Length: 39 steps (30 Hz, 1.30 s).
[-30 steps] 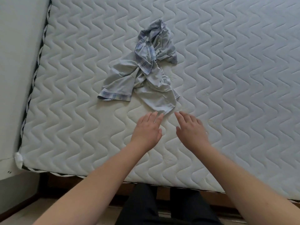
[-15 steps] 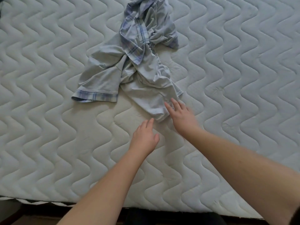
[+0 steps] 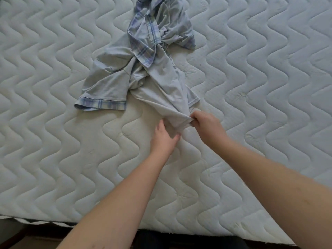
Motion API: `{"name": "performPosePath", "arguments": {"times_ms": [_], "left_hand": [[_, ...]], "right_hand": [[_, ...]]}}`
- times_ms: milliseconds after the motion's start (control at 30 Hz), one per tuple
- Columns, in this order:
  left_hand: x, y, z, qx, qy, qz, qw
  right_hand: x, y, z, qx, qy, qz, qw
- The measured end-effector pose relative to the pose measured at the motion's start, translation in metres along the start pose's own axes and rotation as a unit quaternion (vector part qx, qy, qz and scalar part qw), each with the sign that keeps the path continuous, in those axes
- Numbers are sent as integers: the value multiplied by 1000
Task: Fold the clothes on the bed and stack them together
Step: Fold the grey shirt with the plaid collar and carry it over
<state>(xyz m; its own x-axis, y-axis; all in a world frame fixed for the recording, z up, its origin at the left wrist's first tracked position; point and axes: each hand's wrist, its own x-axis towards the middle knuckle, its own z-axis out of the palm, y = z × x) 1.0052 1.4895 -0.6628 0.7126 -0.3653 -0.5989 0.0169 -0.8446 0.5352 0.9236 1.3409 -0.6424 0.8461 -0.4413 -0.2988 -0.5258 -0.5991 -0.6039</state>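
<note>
Sprawling across the upper middle of the frame, the crumpled pale shirt (image 3: 143, 76) lies on the bare quilted mattress (image 3: 53, 141), its plaid-trimmed sleeve cuff (image 3: 100, 104) flat to the left and a plaid collar twisted up top; nothing else sits on the bed around it, and only the near mattress edge and a dark strip of floor show along the bottom. Both bare forearms reach in from the lower edge, nothing between them and the cloth. The right hand (image 3: 206, 124) has its fingers curled tight, pinching the shirt's near hem just right of centre. The left hand (image 3: 164, 137) comes up beside it with straight, relaxed fingers, fingertips touching the underside of that same hem corner, gripping nothing. Half a second ago the right hand only lay flat on the hem and the left hovered short of it; now the hem is bunched and lifted slightly toward the person
</note>
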Motion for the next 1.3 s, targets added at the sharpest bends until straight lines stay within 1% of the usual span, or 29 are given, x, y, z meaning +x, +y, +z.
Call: {"name": "performPosePath", "arguments": {"times_ms": [67,133,200,267,333,400,467,500,533,600,633,700,767,800,867,933,967,1000,1067,1200,1233,1300], "left_hand": [[-4,11,5,-49,40,-12,998],[-8,22,8,-90,61,-23,994],[-8,32,9,-107,64,-24,992],[-7,42,6,-121,70,-8,990],[-10,51,-1,-137,96,-3,986],[-18,58,-9,-198,111,-5,974],[-34,63,-18,-291,100,-6,951],[-45,65,-22,-313,86,-6,946],[-59,65,-26,-305,64,-2,950],[-92,64,-31,-225,6,38,974],[-109,62,-31,-202,-22,75,976],[-145,58,-28,-216,-70,147,963],[-174,60,-24,-223,-101,173,954],[-184,63,-23,-224,-102,151,957],[-199,71,-22,-248,-83,68,963],[-205,79,-23,-283,-19,-20,959],[-207,84,-26,-308,10,-41,950],[-207,87,-29,-335,25,-50,941],[-210,88,-41,-366,22,-57,929],[-221,58,-72,-402,20,-51,914],[-224,48,-82,-397,29,-47,916],[-227,30,-104,-351,51,-17,935]], "right_hand": [[-20,-10,-15,78,6,29,997],[-41,-21,-29,157,10,55,986],[-61,-32,-40,206,-2,79,975],[-80,-41,-49,245,-4,94,965],[-97,-49,-60,291,6,96,952],[-111,-58,-73,328,7,86,941],[-122,-69,-86,347,1,79,934],[-126,-75,-93,346,0,73,935],[-131,-82,-101,341,-2,65,938],[-139,-99,-114,329,-9,50,943],[-144,-108,-121,319,-16,43,947],[-152,-129,-133,294,-24,23,955],[-160,-153,-146,284,-26,10,958],[-164,-165,-151,290,-26,5,957],[-172,-187,-162,290,-29,-13,956],[-178,-206,-173,282,-32,-44,958],[-179,-214,-179,284,-24,-56,957],[-179,-220,-184,288,-11,-63,956],[-176,-227,-195,286,32,-58,956],[-158,-215,-214,212,134,-20,968],[-155,-207,-218,191,150,-5,970],[-155,-190,-221,153,173,20,973]]}}
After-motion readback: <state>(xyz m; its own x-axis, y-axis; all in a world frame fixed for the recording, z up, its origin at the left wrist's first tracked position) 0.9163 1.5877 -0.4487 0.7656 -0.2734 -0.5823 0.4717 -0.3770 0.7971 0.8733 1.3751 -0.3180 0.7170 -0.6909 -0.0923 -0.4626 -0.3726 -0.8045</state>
